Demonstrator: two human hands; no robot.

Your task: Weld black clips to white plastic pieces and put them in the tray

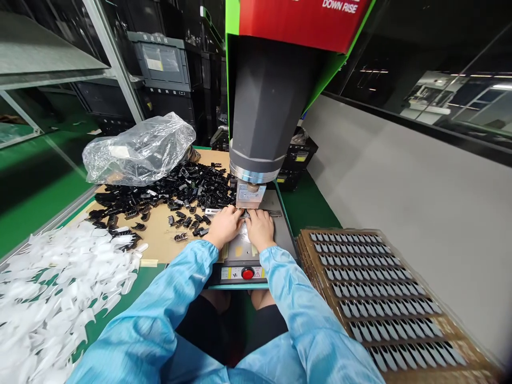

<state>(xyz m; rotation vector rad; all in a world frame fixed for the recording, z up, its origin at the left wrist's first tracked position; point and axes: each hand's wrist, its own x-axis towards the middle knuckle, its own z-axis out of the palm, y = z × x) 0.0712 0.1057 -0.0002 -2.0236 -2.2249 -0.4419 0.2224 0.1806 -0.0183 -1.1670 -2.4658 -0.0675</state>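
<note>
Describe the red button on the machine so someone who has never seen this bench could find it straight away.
Start at the tall grey press column under the green and red machine housing and drop to the machine's front edge. The round red push button sits there between two yellow-marked labels, just below the left hand and right hand; nothing else there is red.

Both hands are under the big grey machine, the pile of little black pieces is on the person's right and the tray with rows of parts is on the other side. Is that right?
Not quite. The head view shows the pile of little black pieces on the person's left, on brown cardboard. The tray with rows of parts sits on the right. The left hand and right hand are indeed under the big grey machine.
</note>
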